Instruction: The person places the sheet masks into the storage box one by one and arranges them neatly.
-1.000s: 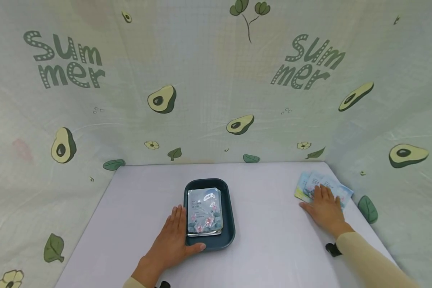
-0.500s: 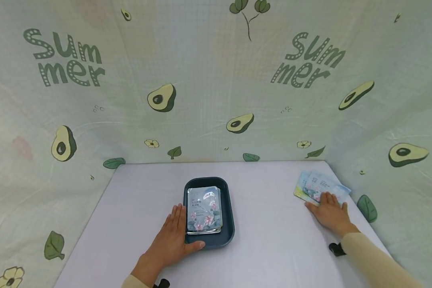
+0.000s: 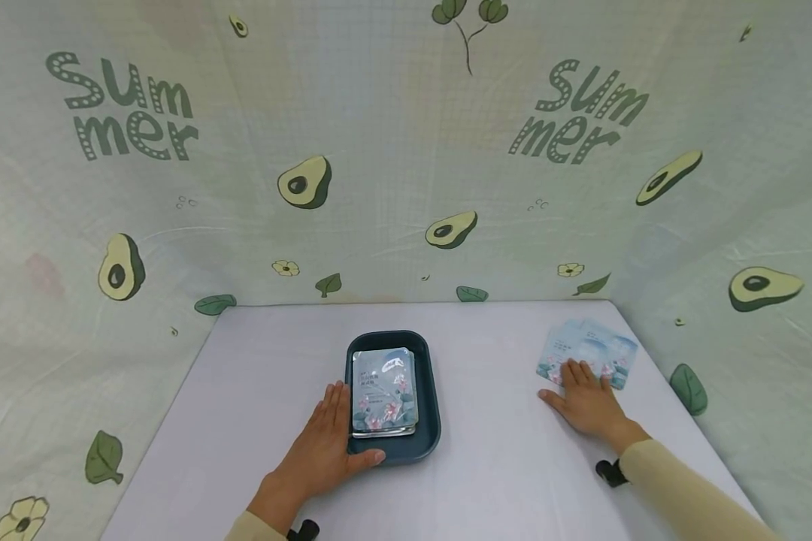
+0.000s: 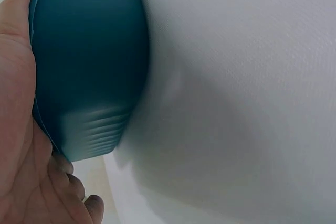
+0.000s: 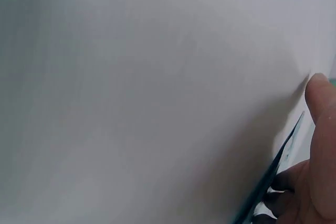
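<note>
We rest left hand (image 3: 321, 454) against tray (image 3: 406, 451), lower centre; right hand (image 3: 587, 402) on packets (image 3: 575, 342), right; both grips released.

left fingers (image 3: 341, 407) straight, close together | right fingers (image 3: 572, 378) forward, slightly spread

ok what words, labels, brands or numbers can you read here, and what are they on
"Summer", split over two lines, on the left of the hanging cloth
"Summer", split the same way, on the right of that cloth
Top packet in the tray: small print, too small to read
Packets under the right hand: small print, too small to read
</note>
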{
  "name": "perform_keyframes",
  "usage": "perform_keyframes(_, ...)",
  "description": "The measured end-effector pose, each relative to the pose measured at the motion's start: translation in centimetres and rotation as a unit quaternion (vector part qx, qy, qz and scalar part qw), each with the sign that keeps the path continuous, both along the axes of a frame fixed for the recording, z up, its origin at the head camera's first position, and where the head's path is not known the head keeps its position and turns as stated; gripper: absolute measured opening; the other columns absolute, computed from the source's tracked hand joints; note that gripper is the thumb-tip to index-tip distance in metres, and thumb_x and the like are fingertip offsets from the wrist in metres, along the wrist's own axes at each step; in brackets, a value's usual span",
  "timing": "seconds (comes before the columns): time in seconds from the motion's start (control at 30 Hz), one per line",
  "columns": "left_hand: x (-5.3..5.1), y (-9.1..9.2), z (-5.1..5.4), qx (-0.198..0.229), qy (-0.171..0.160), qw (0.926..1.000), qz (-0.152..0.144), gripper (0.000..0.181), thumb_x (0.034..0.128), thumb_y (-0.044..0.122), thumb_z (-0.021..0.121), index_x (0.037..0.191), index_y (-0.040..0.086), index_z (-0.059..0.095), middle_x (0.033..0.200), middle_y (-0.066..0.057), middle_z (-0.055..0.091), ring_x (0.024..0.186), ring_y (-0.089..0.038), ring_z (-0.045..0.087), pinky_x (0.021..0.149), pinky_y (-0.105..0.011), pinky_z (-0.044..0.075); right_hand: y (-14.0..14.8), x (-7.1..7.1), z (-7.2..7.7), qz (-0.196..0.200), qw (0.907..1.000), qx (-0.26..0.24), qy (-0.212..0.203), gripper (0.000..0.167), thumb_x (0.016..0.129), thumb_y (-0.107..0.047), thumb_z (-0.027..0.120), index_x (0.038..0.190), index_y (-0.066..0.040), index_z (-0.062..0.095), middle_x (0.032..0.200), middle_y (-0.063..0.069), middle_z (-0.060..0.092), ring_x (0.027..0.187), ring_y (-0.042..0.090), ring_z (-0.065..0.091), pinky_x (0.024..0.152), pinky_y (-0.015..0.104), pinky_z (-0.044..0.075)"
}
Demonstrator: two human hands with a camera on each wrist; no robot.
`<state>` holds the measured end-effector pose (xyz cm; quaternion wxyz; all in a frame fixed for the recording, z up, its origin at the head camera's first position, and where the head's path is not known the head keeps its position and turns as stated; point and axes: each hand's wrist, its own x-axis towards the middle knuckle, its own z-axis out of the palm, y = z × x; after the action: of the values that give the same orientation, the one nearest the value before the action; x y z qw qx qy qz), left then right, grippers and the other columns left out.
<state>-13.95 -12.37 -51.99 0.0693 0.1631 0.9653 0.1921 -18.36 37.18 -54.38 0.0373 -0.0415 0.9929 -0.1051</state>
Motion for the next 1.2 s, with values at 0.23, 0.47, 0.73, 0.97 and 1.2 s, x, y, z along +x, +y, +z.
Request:
perform_keyframes(0.23, -0.1, 0.0, -0.2, -0.004, -0.002, 1.0, -0.001, 0.127, 0.0874, 0.078, 0.067, 0.167, -0.004, 0.013, 0.176, -0.023, 0.012, 0.164, -0.04, 0.009, 0.129, -0.058, 0.022, -4.3, 1.0, 0.2, 0.053, 0.9985, -0.015, 0.002, 0.09, 0.107, -0.058, 0.052, 0.156, 0.016, 0.035, 0.164, 0.037, 0.031, 0.153, 0.058, 0.024, 0.118, 0.08, 0.016)
perform_keyframes(0.47, -0.1, 0.0, -0.1, -0.006, -0.007, 0.9999, -0.004, 0.127, 0.0872, 0.078, 0.067, 0.167, -0.004, 0.013, 0.176, -0.022, 0.011, 0.164, -0.039, 0.008, 0.13, -0.058, 0.021, -7.1, 1.8, 0.0, 0.095, 0.9953, -0.019, 0.007, 0.089, 0.105, -0.06, 0.054, 0.157, 0.01, 0.038, 0.166, 0.03, 0.035, 0.156, 0.052, 0.025, 0.121, 0.077, 0.017)
perform_keyframes(0.73, -0.3, -0.1, 0.2, -0.003, -0.016, 0.9998, -0.005, 0.126, 0.0872, 0.077, 0.069, 0.167, -0.004, 0.013, 0.176, -0.022, 0.011, 0.164, -0.039, 0.008, 0.13, -0.058, 0.022, -8.3, 2.3, -0.3, 0.127, 0.9918, -0.007, 0.019, 0.086, 0.105, -0.062, 0.051, 0.156, 0.006, 0.044, 0.165, 0.026, 0.04, 0.156, 0.05, 0.029, 0.121, 0.076, 0.021)
perform_keyframes(0.97, -0.4, 0.1, 0.4, 0.001, -0.021, 0.9998, -0.006, 0.127, 0.086, 0.076, 0.071, 0.168, -0.002, 0.012, 0.177, -0.021, 0.011, 0.164, -0.039, 0.009, 0.13, -0.058, 0.022, -6.8, 0.2, 0.8, 0.124, 0.9859, 0.023, 0.109, 0.078, 0.101, -0.052, 0.067, 0.148, 0.008, 0.052, 0.149, 0.027, 0.055, 0.142, 0.051, 0.047, 0.115, 0.072, 0.036)
perform_keyframes(1.2, -0.3, -0.2, 0.4, -0.01, -0.023, 0.9997, -0.006, 0.128, 0.0855, 0.077, 0.07, 0.168, -0.001, 0.011, 0.177, -0.019, 0.01, 0.165, -0.037, 0.008, 0.13, -0.056, 0.022, -4.4, -3.3, 1.3, 0.085, 0.9894, 0.051, 0.106, 0.084, 0.097, -0.057, 0.071, 0.15, 0.005, 0.05, 0.146, 0.028, 0.053, 0.135, 0.05, 0.047, 0.11, 0.071, 0.04)
